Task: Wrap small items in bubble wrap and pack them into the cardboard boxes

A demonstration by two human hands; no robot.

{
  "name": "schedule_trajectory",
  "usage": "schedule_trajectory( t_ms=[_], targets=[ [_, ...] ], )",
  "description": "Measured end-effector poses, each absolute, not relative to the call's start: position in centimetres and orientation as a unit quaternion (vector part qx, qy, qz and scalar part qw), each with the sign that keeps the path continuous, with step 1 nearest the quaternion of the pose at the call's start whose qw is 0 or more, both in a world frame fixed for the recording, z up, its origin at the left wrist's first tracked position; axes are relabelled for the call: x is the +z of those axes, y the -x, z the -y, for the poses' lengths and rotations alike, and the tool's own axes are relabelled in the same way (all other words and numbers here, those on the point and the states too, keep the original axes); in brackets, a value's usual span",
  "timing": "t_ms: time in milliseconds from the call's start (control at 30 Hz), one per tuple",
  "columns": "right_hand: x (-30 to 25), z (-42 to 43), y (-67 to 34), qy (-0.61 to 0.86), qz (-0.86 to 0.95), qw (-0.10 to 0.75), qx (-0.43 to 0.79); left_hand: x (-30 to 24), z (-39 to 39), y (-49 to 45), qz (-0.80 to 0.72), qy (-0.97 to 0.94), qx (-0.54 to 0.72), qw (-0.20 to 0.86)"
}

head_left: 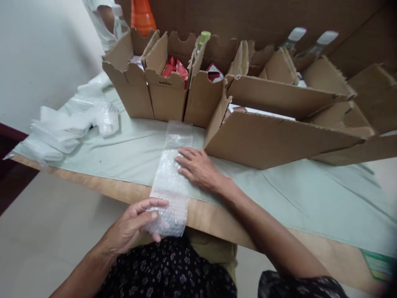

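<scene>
plastic bubble wrap lies in a long strip beneath our hands, reaching from near the boxes ahead of them down past the table edge closest to us. our two hands are apart. with our left hand we hold the near end of the strip, thumb and forefinger over the top and other fingers partly hidden under it. our right hand lies palm down, fingers stretched out and slightly spread, touching the strip farther from us, over the pale green cloth. beyond our left hand, farther out to the left, we see a loose heap of clear wrapping on the cloth. straight ahead of both hands stand cardboard boxes with rough cut tops, and we can make out red packets inside one. just beyond our right hand, on its right side, a long cardboard box leans at a slant. farther past the hands we notice an orange bottle, a light green cap and two white caps. below our hands is our dark flowered clothing; far to their right, a green label sits by the table edge.
</scene>
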State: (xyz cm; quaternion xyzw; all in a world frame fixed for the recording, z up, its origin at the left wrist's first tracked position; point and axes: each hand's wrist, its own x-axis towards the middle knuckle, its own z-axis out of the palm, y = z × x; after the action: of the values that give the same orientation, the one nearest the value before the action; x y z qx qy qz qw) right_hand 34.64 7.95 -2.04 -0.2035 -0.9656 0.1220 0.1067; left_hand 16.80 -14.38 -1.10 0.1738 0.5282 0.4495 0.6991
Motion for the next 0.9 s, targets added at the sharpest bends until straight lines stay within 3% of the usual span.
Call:
schedule_trajectory(
  t_ms=[133, 267, 367, 433, 533, 633, 700, 833, 900],
  targets=[
    [-1.3, -6.8, -38.8, 0.223, 0.950, 0.155, 0.157, -1.0, 15.3, -16.4, -0.479, -0.157, 0.450, 0.737],
    [0.2, -1.5, -41.8, 0.164, 0.948, 0.143, 0.231, -0.6, 15.0, -16.4, -0.441, -0.149, 0.478, 0.745],
    [-0.2, 1.5, -40.4, 0.174, 0.911, 0.195, 0.320, 0.1, 14.2, -16.2, -0.410, -0.175, 0.490, 0.749],
    [-0.9, 1.8, -38.6, 0.242, 0.855, 0.229, 0.397, 0.5, 14.0, -16.2, -0.436, -0.205, 0.526, 0.701],
    [-1.8, 0.6, -36.5, 0.350, 0.782, 0.236, 0.458, 0.5, 14.1, -16.5, -0.556, -0.288, 0.585, 0.516],
    [-2.5, -0.9, -36.0, 0.397, 0.787, 0.232, 0.411, -0.3, 13.9, -17.4, -0.644, -0.453, 0.534, 0.307],
    [-2.8, -1.4, -36.4, 0.408, 0.815, 0.246, 0.331, -1.1, 13.4, -18.1, -0.640, -0.568, 0.468, 0.221],
    [-2.5, -0.8, -38.8, 0.381, 0.851, 0.332, 0.142, -3.0, 12.4, -18.7, -0.614, -0.661, 0.406, 0.148],
    [-2.1, 0.0, -39.8, 0.334, 0.877, 0.331, 0.101, -3.6, 12.2, -18.4, -0.612, -0.675, 0.392, 0.128]
  ],
)
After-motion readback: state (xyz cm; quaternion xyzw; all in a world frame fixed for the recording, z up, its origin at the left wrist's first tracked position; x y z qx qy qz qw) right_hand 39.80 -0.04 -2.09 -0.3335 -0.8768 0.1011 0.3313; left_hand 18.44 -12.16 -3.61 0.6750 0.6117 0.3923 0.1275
